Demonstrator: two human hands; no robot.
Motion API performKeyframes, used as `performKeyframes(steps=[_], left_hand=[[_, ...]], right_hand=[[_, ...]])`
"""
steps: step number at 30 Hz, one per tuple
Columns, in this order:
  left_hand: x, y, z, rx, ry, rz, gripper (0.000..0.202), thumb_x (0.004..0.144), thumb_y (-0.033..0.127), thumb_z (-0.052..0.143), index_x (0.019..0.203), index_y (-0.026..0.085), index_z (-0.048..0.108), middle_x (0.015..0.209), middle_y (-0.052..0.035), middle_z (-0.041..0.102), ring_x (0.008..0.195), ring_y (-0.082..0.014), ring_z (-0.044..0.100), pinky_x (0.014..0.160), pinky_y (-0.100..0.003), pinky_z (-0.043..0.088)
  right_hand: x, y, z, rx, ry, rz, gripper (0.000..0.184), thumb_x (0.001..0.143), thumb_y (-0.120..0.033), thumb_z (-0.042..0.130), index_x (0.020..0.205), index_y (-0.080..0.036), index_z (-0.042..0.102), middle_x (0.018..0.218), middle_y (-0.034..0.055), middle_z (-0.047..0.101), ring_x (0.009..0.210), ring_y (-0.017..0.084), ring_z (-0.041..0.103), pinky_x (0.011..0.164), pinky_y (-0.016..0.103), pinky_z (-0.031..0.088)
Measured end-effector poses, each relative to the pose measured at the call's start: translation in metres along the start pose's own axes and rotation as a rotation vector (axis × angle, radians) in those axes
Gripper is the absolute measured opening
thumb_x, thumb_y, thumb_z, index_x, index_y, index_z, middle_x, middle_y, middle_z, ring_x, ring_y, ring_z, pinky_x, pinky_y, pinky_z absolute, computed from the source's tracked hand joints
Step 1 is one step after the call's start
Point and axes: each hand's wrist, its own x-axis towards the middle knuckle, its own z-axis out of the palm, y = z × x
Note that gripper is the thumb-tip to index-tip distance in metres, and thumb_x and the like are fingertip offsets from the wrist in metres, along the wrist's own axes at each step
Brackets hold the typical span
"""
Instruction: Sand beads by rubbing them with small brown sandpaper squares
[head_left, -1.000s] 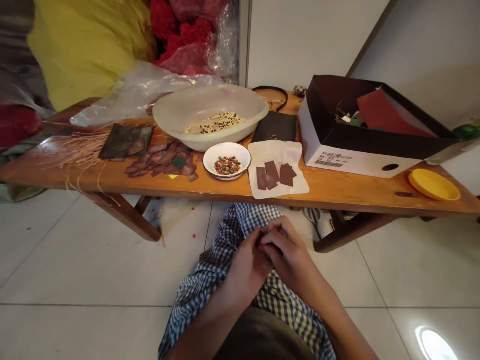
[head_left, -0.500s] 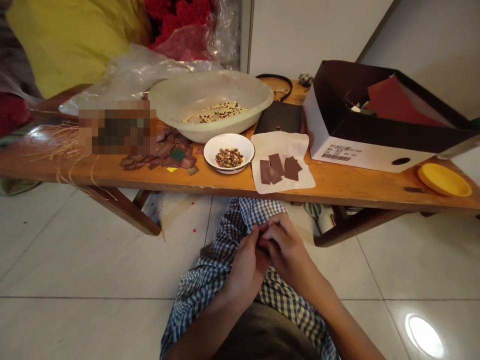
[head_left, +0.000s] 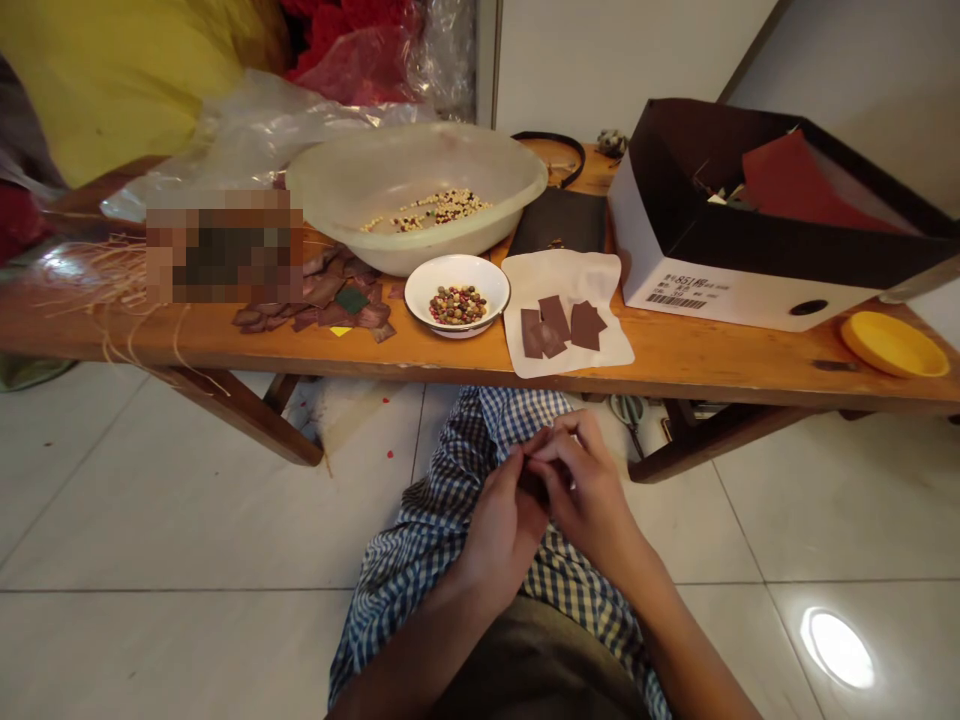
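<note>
My left hand [head_left: 501,525] and my right hand [head_left: 589,490] are pressed together over my checked-cloth lap [head_left: 465,500], fingers curled and pinched round something small and dark that I cannot make out. Just beyond them stands a low wooden bench [head_left: 675,365]. On its near edge lies a white cloth [head_left: 570,290] with a few brown squares [head_left: 562,328]. Left of the cloth sits a small white bowl of mixed beads [head_left: 457,295], and behind that a large pale basin [head_left: 416,205] with more beads.
A pile of brown pieces [head_left: 330,300] and straw strands [head_left: 120,290] lie at the bench's left. An open black-and-white box [head_left: 750,225] and a yellow lid [head_left: 892,345] occupy the right. Scissors [head_left: 630,410] lie on the tiled floor under the bench. Plastic bags [head_left: 262,130] sit behind.
My view has tipped down a little, so the bench sits higher in the picture. My hands have lifted slightly toward the bench and stay pinched together.
</note>
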Motion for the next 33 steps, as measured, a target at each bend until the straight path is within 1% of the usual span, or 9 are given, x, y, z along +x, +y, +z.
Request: performKeyframes(steps=[4, 8, 12, 15, 18, 22, 26, 29, 33], left_hand=[[-0.0021, -0.0005, 0.0003, 0.015, -0.006, -0.004, 0.029, 0.093, 0.018, 0.041, 0.095, 0.010, 0.069, 0.102, -0.0102, 0.069, 0.105, -0.0171, 0.061, 0.096, -0.027, 0.044], [-0.0037, -0.0002, 0.0027, -0.016, -0.047, 0.002, 0.031, 0.094, 0.019, 0.038, 0.099, 0.010, 0.068, 0.110, -0.0100, 0.067, 0.110, -0.0166, 0.058, 0.100, -0.027, 0.042], [-0.0049, 0.0007, 0.0051, -0.018, -0.017, -0.008, 0.031, 0.095, 0.019, 0.038, 0.097, 0.010, 0.067, 0.109, -0.0097, 0.068, 0.110, -0.0159, 0.059, 0.100, -0.026, 0.041], [-0.0047, 0.0012, 0.0049, -0.032, -0.049, -0.011, 0.032, 0.095, 0.019, 0.037, 0.102, 0.010, 0.066, 0.111, -0.0099, 0.067, 0.111, -0.0156, 0.058, 0.101, -0.026, 0.041], [-0.0048, 0.0016, 0.0038, -0.022, -0.012, -0.018, 0.032, 0.095, 0.020, 0.037, 0.098, 0.010, 0.067, 0.107, -0.0101, 0.068, 0.109, -0.0162, 0.059, 0.099, -0.026, 0.043], [-0.0064, 0.0030, 0.0046, -0.023, -0.041, -0.025, 0.034, 0.095, 0.021, 0.035, 0.098, 0.009, 0.067, 0.105, -0.0110, 0.068, 0.107, -0.0171, 0.060, 0.097, -0.027, 0.044], [-0.0074, 0.0045, 0.0064, -0.014, -0.002, -0.048, 0.034, 0.095, 0.020, 0.035, 0.096, 0.009, 0.067, 0.104, -0.0104, 0.068, 0.107, -0.0163, 0.060, 0.097, -0.025, 0.044], [-0.0076, 0.0045, 0.0067, -0.036, -0.038, -0.056, 0.034, 0.096, 0.022, 0.034, 0.102, 0.009, 0.065, 0.108, -0.0103, 0.067, 0.109, -0.0166, 0.059, 0.098, -0.026, 0.044], [-0.0094, 0.0039, 0.0061, -0.051, -0.049, -0.077, 0.036, 0.096, 0.022, 0.033, 0.102, 0.009, 0.065, 0.110, -0.0108, 0.067, 0.110, -0.0165, 0.059, 0.099, -0.026, 0.043]], right_hand=[[-0.0012, -0.0010, 0.0011, 0.014, -0.012, 0.005, 0.020, 0.079, -0.001, 0.044, 0.078, -0.020, 0.050, 0.095, 0.0054, 0.042, 0.089, 0.019, 0.048, 0.077, 0.036, 0.046], [-0.0015, -0.0023, 0.0015, -0.013, 0.055, 0.016, 0.021, 0.079, 0.000, 0.044, 0.077, -0.020, 0.050, 0.094, 0.0050, 0.040, 0.089, 0.019, 0.047, 0.079, 0.036, 0.045], [-0.0018, -0.0032, 0.0018, 0.017, -0.023, 0.022, 0.020, 0.079, 0.000, 0.045, 0.077, -0.020, 0.048, 0.095, 0.0055, 0.041, 0.091, 0.018, 0.047, 0.080, 0.034, 0.045], [-0.0015, -0.0035, 0.0029, 0.001, 0.049, 0.031, 0.021, 0.079, 0.001, 0.044, 0.077, -0.020, 0.048, 0.094, 0.0049, 0.040, 0.090, 0.018, 0.046, 0.079, 0.034, 0.044], [-0.0014, -0.0037, 0.0042, 0.023, 0.003, 0.014, 0.021, 0.078, 0.000, 0.045, 0.077, -0.020, 0.047, 0.094, 0.0050, 0.040, 0.092, 0.019, 0.046, 0.080, 0.035, 0.045], [-0.0021, -0.0036, 0.0051, -0.011, 0.064, 0.034, 0.022, 0.077, 0.001, 0.045, 0.076, -0.021, 0.049, 0.094, 0.0048, 0.040, 0.089, 0.019, 0.047, 0.078, 0.037, 0.045], [-0.0034, -0.0049, 0.0061, 0.031, 0.022, 0.030, 0.021, 0.076, 0.000, 0.045, 0.075, -0.020, 0.048, 0.094, 0.0048, 0.042, 0.092, 0.019, 0.047, 0.079, 0.037, 0.045], [-0.0028, -0.0070, 0.0070, 0.002, 0.099, 0.072, 0.021, 0.077, 0.000, 0.045, 0.077, -0.021, 0.050, 0.093, 0.0042, 0.041, 0.090, 0.019, 0.047, 0.079, 0.037, 0.045], [-0.0017, -0.0086, 0.0076, 0.001, 0.069, 0.048, 0.022, 0.077, 0.001, 0.044, 0.077, -0.021, 0.048, 0.094, 0.0047, 0.042, 0.091, 0.019, 0.047, 0.080, 0.036, 0.044]])
